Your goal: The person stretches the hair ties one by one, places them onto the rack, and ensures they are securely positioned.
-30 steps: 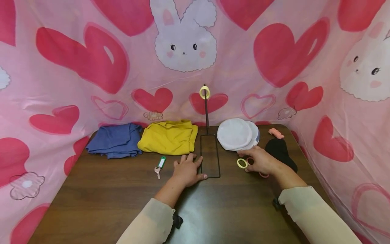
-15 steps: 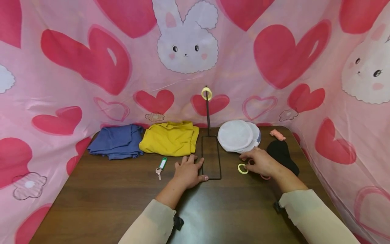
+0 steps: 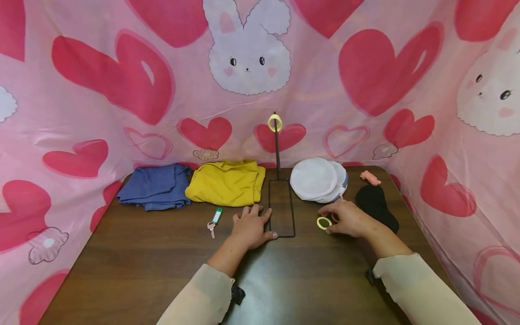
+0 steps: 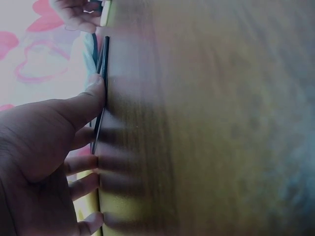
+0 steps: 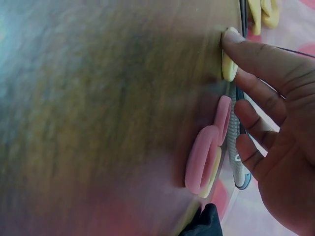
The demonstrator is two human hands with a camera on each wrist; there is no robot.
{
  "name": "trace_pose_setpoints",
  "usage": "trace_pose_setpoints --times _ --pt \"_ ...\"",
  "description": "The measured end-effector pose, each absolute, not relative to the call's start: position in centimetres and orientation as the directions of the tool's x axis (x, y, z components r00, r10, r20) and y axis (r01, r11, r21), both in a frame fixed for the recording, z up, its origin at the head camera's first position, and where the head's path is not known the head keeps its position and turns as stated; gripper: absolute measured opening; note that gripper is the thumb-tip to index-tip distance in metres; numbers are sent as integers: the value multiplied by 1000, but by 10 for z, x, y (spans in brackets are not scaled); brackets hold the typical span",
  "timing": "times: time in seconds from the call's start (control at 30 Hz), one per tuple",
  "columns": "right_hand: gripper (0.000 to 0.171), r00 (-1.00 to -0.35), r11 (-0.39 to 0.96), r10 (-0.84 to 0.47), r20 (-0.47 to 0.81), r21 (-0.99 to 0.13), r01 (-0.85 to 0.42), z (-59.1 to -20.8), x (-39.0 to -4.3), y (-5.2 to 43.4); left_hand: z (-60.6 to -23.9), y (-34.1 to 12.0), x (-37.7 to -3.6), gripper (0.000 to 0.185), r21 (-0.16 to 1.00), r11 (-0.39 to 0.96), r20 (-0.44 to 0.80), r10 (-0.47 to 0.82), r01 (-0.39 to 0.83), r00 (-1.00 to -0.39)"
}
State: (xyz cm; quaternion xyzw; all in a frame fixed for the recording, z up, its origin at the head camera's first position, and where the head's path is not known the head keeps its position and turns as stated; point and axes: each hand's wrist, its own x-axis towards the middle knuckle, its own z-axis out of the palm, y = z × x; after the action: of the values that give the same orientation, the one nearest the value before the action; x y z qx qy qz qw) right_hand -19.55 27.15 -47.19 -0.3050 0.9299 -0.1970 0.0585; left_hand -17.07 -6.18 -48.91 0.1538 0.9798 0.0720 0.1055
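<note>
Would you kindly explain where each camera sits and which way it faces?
On the head, facing forward and down over the brown wooden table; left hand, right hand, beige sleeves show.
On the left wrist, facing the thin black wire stand; both hands show.
On the right wrist, facing the pinched pale yellow ring; only the right hand shows.
Head and right wrist views share that ring.

Pale yellow ring (image 5: 229,68) is pinched at the rim by the right hand (image 3: 349,218), with two pink rings (image 5: 198,158) and a yellowish one (image 5: 212,173) kinda bunched nearby. Black wire stand (image 3: 277,149) is set upright, its flat rectangular base touched by the left hand (image 3: 250,228); a hung ring (image 3: 270,123), also yellow, is seen near its top.
</note>
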Motion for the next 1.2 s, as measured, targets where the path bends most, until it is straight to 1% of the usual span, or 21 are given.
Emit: trace_pose_setpoints --times 0.2,0.37,0.5,0.63,0.87,1.0,1.2 --pt "30 -788 711 -616 19 -416 -566 -470 -199 269 -487 -61 -171 83 182 943 -192 311 277 -931" --pt "23 -790 704 -611 48 -423 -571 -468 -197 266 -486 -60 -170 83 181 944 -198 309 275 -930" --pt "22 -781 677 -612 119 -431 -596 -464 -195 260 -484 -60 -170 83 179 945 -205 306 272 -930" --pt "21 -757 639 -626 187 -434 -635 -455 -192 251 -481 -60 -169 83 178 947 -210 303 268 -930" --pt "22 -733 593 -632 251 -452 -666 -433 -183 232 -482 -60 -169 84 174 947 -210 303 269 -930" --pt "24 -701 554 -629 337 -438 -708 -425 -181 225 -483 -60 -169 83 181 946 -206 304 269 -930" --pt "25 -635 510 -617 466 -377 -773 -406 -178 213 -483 -60 -168 83 191 944 -197 305 269 -932"
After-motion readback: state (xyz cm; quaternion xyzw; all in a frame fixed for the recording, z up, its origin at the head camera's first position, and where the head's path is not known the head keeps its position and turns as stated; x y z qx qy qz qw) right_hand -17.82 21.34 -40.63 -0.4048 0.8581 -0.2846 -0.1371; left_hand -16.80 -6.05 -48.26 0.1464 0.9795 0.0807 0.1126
